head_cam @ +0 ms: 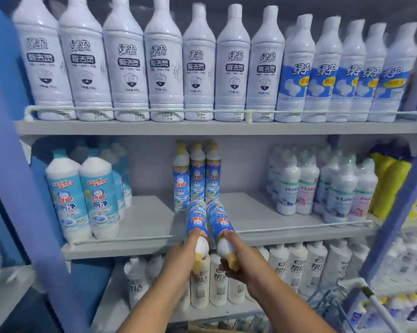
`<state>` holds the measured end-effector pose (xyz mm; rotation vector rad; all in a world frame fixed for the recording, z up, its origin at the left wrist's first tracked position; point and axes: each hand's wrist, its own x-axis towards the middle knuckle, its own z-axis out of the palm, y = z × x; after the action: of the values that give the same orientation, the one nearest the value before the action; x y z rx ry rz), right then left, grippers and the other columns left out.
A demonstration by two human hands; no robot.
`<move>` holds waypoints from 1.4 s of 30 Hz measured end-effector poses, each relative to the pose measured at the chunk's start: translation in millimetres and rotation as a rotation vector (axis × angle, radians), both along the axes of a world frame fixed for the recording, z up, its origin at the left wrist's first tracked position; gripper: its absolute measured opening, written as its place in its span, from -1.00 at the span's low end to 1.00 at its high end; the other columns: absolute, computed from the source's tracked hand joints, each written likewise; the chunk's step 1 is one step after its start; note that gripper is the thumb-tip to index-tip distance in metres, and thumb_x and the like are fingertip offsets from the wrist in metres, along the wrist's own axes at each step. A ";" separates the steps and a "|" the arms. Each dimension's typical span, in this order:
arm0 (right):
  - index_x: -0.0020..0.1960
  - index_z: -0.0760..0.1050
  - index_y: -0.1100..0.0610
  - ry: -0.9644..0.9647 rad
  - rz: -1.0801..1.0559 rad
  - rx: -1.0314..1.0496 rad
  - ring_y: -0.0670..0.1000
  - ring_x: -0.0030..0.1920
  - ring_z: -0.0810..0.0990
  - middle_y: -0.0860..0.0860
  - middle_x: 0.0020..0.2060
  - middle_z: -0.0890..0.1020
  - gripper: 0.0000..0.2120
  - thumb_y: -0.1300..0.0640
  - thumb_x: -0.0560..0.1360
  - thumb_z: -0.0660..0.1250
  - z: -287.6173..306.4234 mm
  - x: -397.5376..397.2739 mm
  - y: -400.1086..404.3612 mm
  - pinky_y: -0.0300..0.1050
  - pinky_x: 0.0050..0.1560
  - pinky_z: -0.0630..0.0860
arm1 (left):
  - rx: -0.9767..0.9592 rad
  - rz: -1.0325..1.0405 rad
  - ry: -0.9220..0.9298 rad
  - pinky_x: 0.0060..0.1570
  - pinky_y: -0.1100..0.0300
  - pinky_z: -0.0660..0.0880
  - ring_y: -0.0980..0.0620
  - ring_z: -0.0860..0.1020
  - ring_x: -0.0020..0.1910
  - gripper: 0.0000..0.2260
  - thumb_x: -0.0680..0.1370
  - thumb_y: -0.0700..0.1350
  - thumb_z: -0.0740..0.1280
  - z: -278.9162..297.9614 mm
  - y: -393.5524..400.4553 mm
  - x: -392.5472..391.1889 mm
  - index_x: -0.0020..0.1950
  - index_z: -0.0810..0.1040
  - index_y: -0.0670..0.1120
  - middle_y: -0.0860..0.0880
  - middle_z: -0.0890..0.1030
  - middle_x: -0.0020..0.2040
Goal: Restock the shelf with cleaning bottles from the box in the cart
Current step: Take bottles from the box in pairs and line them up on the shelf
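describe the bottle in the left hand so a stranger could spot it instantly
Start at the middle shelf, at its bare centre below three upright blue-label bottles. Two bottles lie tipped there, bases pointing inward; the left hand grips the left bottle by its neck, beside its twin.

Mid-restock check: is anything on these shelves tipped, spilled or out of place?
Nothing spilled or damaged shows. The only bottles not upright are the two being loaded: the left hand and right hand each grip a blue-labelled bottle by the neck, base pointing at the middle shelf, ahead of the matching upright bottles.
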<state>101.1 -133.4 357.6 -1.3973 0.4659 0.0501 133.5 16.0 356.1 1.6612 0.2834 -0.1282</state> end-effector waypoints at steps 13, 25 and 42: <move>0.04 0.59 0.12 0.154 0.164 -0.283 0.08 -0.28 0.70 0.05 -0.24 0.67 -0.48 -0.34 0.54 0.22 21.2 41.9 0.9 -0.23 -0.38 0.50 | 0.046 -0.172 0.156 -0.46 0.20 0.49 -0.08 0.66 -0.33 -0.48 0.44 0.34 0.33 -3.5 9.3 62.1 0.13 0.48 -0.06 -0.18 0.71 -0.12; 0.31 0.55 -0.14 -0.455 0.288 -0.731 -0.45 0.33 0.34 -0.24 0.42 0.37 -0.70 -0.01 0.59 0.35 -8.7 50.4 -27.0 -0.20 0.44 0.34 | 0.522 -0.284 -0.465 0.18 0.27 0.42 0.23 0.52 0.13 -0.80 0.51 0.14 0.37 -3.0 21.8 50.4 0.13 0.54 0.25 0.16 0.46 0.16; 0.46 0.39 -0.18 -0.643 0.431 -1.118 -0.29 0.32 0.44 -0.27 0.36 0.50 -0.29 -0.12 0.35 0.51 -8.0 49.4 -56.8 -0.37 0.34 0.37 | 0.652 -0.384 -0.775 0.21 0.50 0.34 0.43 0.45 0.22 -0.35 0.21 0.35 0.49 -13.2 36.0 46.9 0.29 0.54 0.29 0.52 0.42 0.24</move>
<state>150.5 -190.3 349.6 -2.4557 -0.4504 -0.3543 180.4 52.0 342.9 2.2502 -0.6496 0.3580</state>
